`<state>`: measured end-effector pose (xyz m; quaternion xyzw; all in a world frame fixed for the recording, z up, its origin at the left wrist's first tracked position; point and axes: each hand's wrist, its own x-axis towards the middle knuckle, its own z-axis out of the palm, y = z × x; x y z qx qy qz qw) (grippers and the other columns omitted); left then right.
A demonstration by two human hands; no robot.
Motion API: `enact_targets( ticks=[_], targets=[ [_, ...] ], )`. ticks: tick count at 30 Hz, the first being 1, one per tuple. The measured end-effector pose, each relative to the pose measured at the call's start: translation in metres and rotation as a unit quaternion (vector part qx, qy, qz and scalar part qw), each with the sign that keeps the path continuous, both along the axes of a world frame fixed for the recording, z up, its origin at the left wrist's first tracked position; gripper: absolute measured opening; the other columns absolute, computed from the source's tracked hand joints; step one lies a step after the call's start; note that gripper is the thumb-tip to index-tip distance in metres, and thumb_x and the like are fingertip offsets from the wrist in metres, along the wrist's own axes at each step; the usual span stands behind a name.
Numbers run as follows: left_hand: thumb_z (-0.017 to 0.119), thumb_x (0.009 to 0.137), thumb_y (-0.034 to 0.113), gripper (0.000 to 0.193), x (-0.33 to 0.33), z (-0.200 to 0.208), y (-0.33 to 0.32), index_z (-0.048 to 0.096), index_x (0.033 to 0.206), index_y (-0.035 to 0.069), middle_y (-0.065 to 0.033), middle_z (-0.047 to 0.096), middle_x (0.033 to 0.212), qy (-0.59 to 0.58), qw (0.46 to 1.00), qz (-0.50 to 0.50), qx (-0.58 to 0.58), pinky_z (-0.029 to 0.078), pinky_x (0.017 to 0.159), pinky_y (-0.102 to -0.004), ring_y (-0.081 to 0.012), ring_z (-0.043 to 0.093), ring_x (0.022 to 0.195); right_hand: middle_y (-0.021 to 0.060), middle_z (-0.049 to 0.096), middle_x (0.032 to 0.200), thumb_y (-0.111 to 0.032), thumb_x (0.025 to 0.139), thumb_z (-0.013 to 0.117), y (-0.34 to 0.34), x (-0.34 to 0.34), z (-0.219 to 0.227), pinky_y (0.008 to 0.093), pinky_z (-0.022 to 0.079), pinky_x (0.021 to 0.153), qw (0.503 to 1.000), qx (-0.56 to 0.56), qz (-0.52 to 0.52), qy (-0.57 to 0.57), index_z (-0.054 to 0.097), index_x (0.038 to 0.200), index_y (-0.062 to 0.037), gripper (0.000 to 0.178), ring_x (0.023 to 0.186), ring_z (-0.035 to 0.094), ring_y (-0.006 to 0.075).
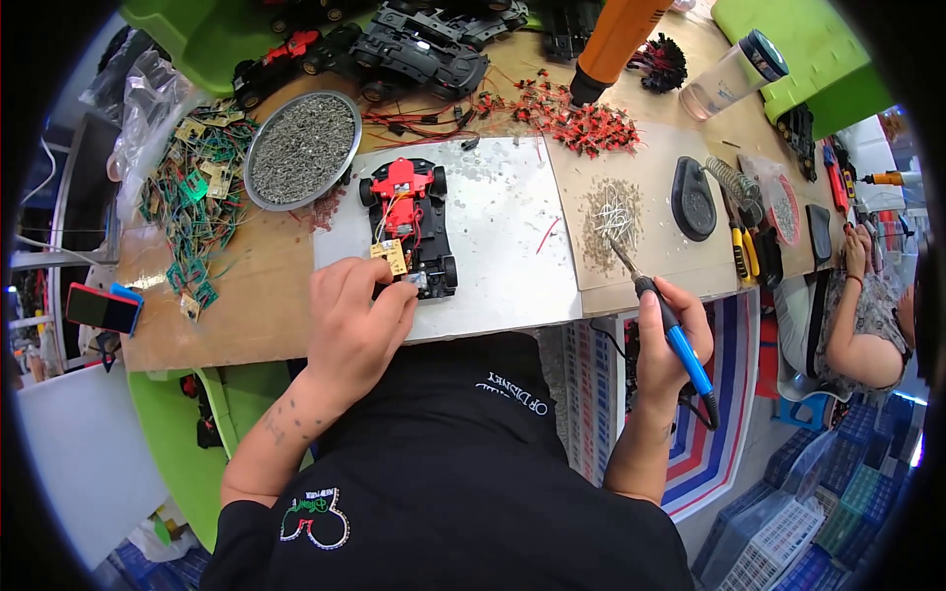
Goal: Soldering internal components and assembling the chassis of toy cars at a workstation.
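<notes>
A toy car chassis [431,222], black with red parts and thin wires, lies on the white board in front of me. My left hand [357,310] is at its near end, thumb and fingers pinched at the edge of a small tan circuit board [388,257] over the chassis. The fingertips partly hide what they grip. My right hand [670,340] is closed round a blue-handled soldering iron [687,357]. The iron's tip points up and left, at a patch of white strands [614,214] among brownish bits on a cardboard sheet.
A round tray [335,108] of small metal parts and a heap of wired green boards [202,187] lie left. Behind are black car bodies [424,59], red-black wired parts [591,128] and an orange tool [616,44]. Rightward are a black stand [694,202], pliers [745,251] and another person [857,325].
</notes>
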<state>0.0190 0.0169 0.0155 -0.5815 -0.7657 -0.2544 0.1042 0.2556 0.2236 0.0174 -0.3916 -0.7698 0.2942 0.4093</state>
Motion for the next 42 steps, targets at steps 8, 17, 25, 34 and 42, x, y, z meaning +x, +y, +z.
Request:
enact_targets(
  ticks=[8, 17, 25, 34, 42],
  targets=[
    [0.075, 0.07, 0.004, 0.027, -0.007, -0.007, 0.015, 0.065, 0.095, 0.009, -0.006, 0.055, 0.096, 0.001, 0.999, 0.024, 0.035, 0.041, 0.079, -0.0392, -0.027, 0.054, 0.095, 0.0096, 0.07, 0.085, -0.006, 0.081, 0.073, 0.006, -0.004, -0.009, 0.0277, 0.051, 0.069, 0.999, -0.02, -0.009, -0.025, 0.07, 0.097, 0.0, 0.017, 0.074, 0.065, 0.017],
    [0.07, 0.074, -0.006, 0.024, -0.012, -0.008, -0.007, 0.065, 0.095, 0.004, -0.009, 0.06, 0.094, -0.241, 0.964, 0.049, 0.104, 0.047, 0.067, -0.0325, -0.0248, 0.058, 0.078, 0.0103, 0.07, 0.084, -0.008, 0.081, 0.073, 0.005, -0.01, -0.012, 0.028, 0.051, 0.07, 0.999, -0.037, -0.005, -0.031, 0.07, 0.096, -0.0001, 0.017, 0.074, 0.066, 0.017],
    [0.077, 0.073, 0.004, 0.017, -0.021, -0.005, 0.008, 0.069, 0.087, 0.007, -0.0029, 0.064, 0.085, -0.106, 0.99, 0.007, 0.096, 0.043, 0.07, -0.0333, -0.0207, 0.058, 0.08, 0.0067, 0.069, 0.085, -0.002, 0.084, 0.07, -0.003, -0.014, -0.002, 0.0238, 0.049, 0.068, 1.0, 0.014, -0.007, -0.023, 0.069, 0.1, 0.0022, 0.017, 0.073, 0.061, 0.0108],
    [0.078, 0.071, 0.013, 0.018, -0.01, -0.01, 0.01, 0.071, 0.087, 0.011, 0.002, 0.063, 0.088, 0.106, 0.991, 0.073, 0.036, 0.035, 0.081, -0.0397, -0.0213, 0.054, 0.086, 0.0095, 0.061, 0.08, 0.002, 0.079, 0.07, -0.025, -0.048, 0.013, 0.027, 0.045, 0.068, 0.989, -0.024, 0.137, 0.042, 0.066, 0.097, 0.0035, 0.018, 0.072, 0.056, 0.016],
    [0.077, 0.071, 0.014, 0.017, -0.007, -0.018, 0.013, 0.07, 0.087, 0.013, 0.0049, 0.065, 0.094, 0.152, 0.983, 0.08, 0.063, 0.032, 0.084, -0.0402, -0.021, 0.056, 0.099, 0.0096, 0.062, 0.072, 0.001, 0.07, 0.074, -0.044, -0.073, 0.008, 0.0305, 0.046, 0.061, 0.963, -0.035, 0.26, 0.058, 0.068, 0.09, 0.0004, 0.021, 0.065, 0.059, 0.0209]
  ],
)
